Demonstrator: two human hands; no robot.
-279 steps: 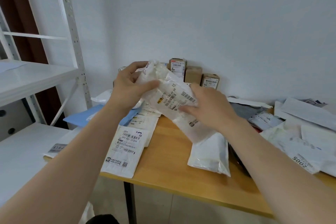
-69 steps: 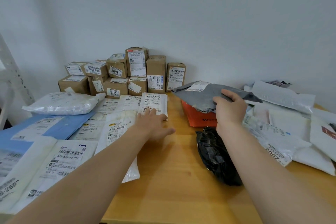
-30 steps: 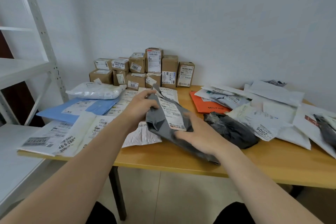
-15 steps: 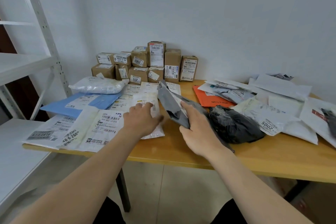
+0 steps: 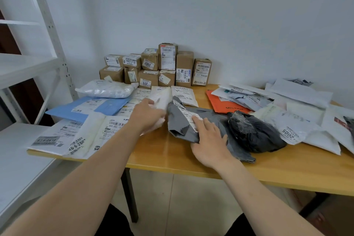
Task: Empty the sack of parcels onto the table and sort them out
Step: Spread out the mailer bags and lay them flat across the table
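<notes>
One grey mailer (image 5: 178, 120) lies slantwise, far-left to near-right, under the right hand's (image 5: 209, 143) flat fingers (image 5: 199, 122); the left hand (image 5: 146, 114) rests just beside on a white mailer (image 5: 162, 97), grip unclear.

I see the grey mailer (image 5: 183, 120) lying flat near the middle of the table (image 5: 172, 153), white label up and left end creased, touching the crumpled black parcel (image 5: 252, 134) on its right. Behind them an orange mailer (image 5: 228, 106) lies partly under white envelopes (image 5: 306, 119), and brown cardboard boxes (image 5: 183, 69) stand stacked against the wall. On my left, white labelled mailers (image 5: 92, 134) overlap along the edge, with a blue mailer (image 5: 86, 105) and a puffy white bag (image 5: 107, 89) behind.
</notes>
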